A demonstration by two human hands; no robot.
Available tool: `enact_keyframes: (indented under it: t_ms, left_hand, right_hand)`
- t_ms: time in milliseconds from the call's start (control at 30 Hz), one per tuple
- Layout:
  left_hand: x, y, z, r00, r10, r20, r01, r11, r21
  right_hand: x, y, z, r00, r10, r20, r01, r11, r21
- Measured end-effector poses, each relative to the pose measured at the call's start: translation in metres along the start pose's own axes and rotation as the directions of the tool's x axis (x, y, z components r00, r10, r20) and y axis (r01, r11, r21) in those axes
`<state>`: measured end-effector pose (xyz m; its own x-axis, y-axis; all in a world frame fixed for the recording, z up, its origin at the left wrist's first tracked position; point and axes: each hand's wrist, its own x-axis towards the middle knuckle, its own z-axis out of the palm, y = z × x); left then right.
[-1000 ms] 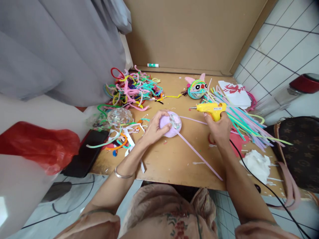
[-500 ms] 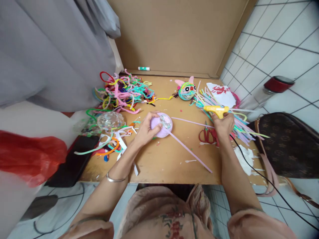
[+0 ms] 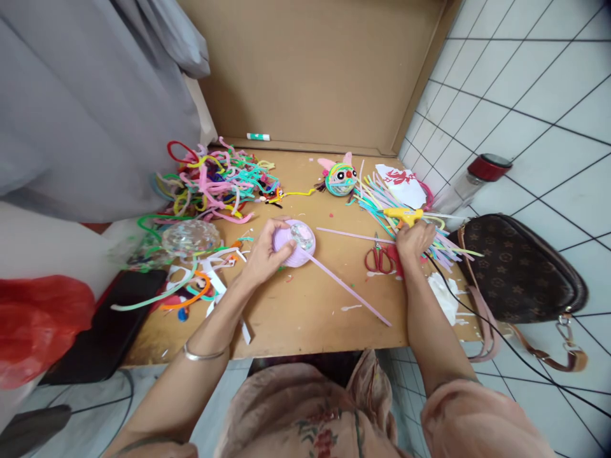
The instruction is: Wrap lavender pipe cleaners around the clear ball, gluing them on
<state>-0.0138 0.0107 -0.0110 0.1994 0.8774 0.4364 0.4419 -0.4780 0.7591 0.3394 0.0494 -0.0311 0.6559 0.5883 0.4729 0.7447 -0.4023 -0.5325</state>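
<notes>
My left hand is closed on the left side of a clear ball wrapped in lilac pipe cleaner. A bare transparent patch shows on the ball's upper right. From the ball a loose lilac strand runs down to the right. My right hand grips the handle of a yellow hot glue gun, its nozzle pointing left, away from the ball. Near that hand lie red-handled scissors and another lilac pipe cleaner.
Tangled pipe cleaners lie at back left, near a clear ball. A decorated ball with ears sits at the back, beside straight pipe cleaners. A brown bag and a bottle stand right; the glue gun's black cord trails there.
The whole view has shifted, so things appear further left. My left hand still holds the wrapped ball, and my right hand still holds the glue gun.
</notes>
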Motion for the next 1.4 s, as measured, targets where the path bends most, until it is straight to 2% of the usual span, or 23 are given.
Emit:
enact_keyframes:
  t_ms: [100,167,233,333,367,400,433,500,567,633,700,800,1033,1167,1300,1400]
  left_hand:
    - [0.0,0.002,-0.001,1.0,0.005,0.007,-0.005,1.0,0.008]
    - [0.0,0.002,-0.001,1.0,0.01,0.008,-0.01,1.0,0.014]
    - [0.0,0.002,-0.001,1.0,0.008,0.008,-0.008,1.0,0.021]
    - [0.0,0.001,-0.001,1.0,-0.001,0.006,0.001,1.0,0.023]
    - [0.0,0.001,-0.001,1.0,-0.004,0.007,0.004,1.0,0.022]
    - [0.0,0.001,-0.001,1.0,-0.01,0.009,0.01,1.0,0.022]
    - [0.001,0.002,-0.001,1.0,-0.019,0.009,0.019,1.0,0.023]
    - [0.001,0.003,-0.001,0.999,-0.045,0.011,0.044,0.999,0.031]
    - [0.001,0.004,-0.001,0.998,-0.067,0.008,0.066,0.997,0.043]
    - [0.001,0.005,-0.002,0.997,-0.072,0.008,0.071,0.996,0.049]
    - [0.001,0.006,-0.002,0.998,-0.061,0.009,0.06,0.997,0.047]
    - [0.001,0.005,-0.002,0.999,-0.045,0.007,0.045,0.998,0.039]
    - [0.001,0.006,-0.003,0.997,-0.074,0.027,0.072,0.996,0.06]
    - [0.001,0.006,-0.003,0.997,-0.069,0.023,0.067,0.996,0.066]
    - [0.001,0.007,-0.002,0.998,-0.059,0.022,0.058,0.997,0.059]
    - [0.001,0.008,-0.003,0.999,-0.046,0.019,0.046,0.998,0.043]
  right_hand:
    - [-0.008,-0.016,-0.015,0.994,-0.108,0.027,0.11,0.986,-0.126]
    - [-0.018,-0.029,-0.024,0.952,-0.271,0.145,0.289,0.951,-0.115]
    - [-0.03,-0.041,-0.029,0.855,-0.392,0.34,0.443,0.893,-0.085]
    - [-0.045,-0.054,-0.032,0.688,-0.435,0.581,0.584,0.807,-0.088]
    - [-0.047,-0.056,-0.032,0.655,-0.432,0.62,0.601,0.795,-0.081]
    - [-0.048,-0.057,-0.033,0.651,-0.424,0.629,0.599,0.797,-0.083]
    - [-0.046,-0.057,-0.034,0.68,-0.409,0.608,0.577,0.811,-0.099]
    - [-0.039,-0.054,-0.036,0.811,-0.344,0.473,0.473,0.861,-0.185]
    - [-0.029,-0.045,-0.037,0.933,-0.227,0.28,0.307,0.907,-0.288]
    - [-0.019,-0.033,-0.033,0.977,-0.093,0.193,0.154,0.932,-0.327]
    - [-0.011,-0.021,-0.027,0.964,0.008,0.264,0.076,0.949,-0.306]
    - [-0.004,-0.011,-0.018,0.955,0.031,0.294,0.053,0.959,-0.277]
    - [-0.001,-0.014,-0.021,0.987,0.086,0.132,-0.061,0.98,-0.189]
    - [-0.003,-0.016,-0.025,0.994,0.071,0.087,-0.061,0.992,-0.115]
    - [-0.001,-0.013,-0.025,0.998,0.065,0.008,-0.066,0.992,0.105]
    - [0.006,-0.009,-0.021,0.987,0.157,0.044,-0.163,0.936,0.313]
